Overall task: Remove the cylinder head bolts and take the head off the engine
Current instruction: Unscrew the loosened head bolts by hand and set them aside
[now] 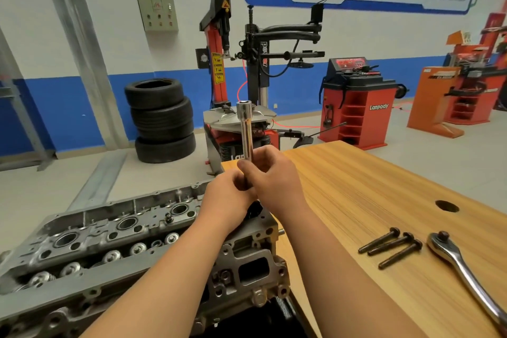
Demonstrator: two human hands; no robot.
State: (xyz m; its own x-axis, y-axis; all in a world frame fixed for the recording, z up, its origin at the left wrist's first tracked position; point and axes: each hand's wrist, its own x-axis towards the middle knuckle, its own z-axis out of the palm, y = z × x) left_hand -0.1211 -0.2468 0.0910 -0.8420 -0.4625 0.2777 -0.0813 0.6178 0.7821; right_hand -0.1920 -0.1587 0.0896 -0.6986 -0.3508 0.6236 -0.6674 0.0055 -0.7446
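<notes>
The grey cylinder head point(90, 239) sits on the engine at the lower left, its valve springs and plug wells exposed. Above its right end, both hands hold a long chrome socket extension point(246, 132) upright, its square-drive end pointing up. My left hand point(227, 195) grips the lower part of the shaft. My right hand point(270, 175) wraps around it just above and to the right. Three dark head bolts point(392, 245) lie on the wooden table point(356, 173), beside a chrome ratchet point(461, 261).
A round hole point(446, 206) is cut in the tabletop at the right. Beyond the table stand a tyre changer point(247, 77), a stack of tyres point(162, 121), and a red wheel balancer point(356, 101). An orange machine point(452, 96) stands at the far right.
</notes>
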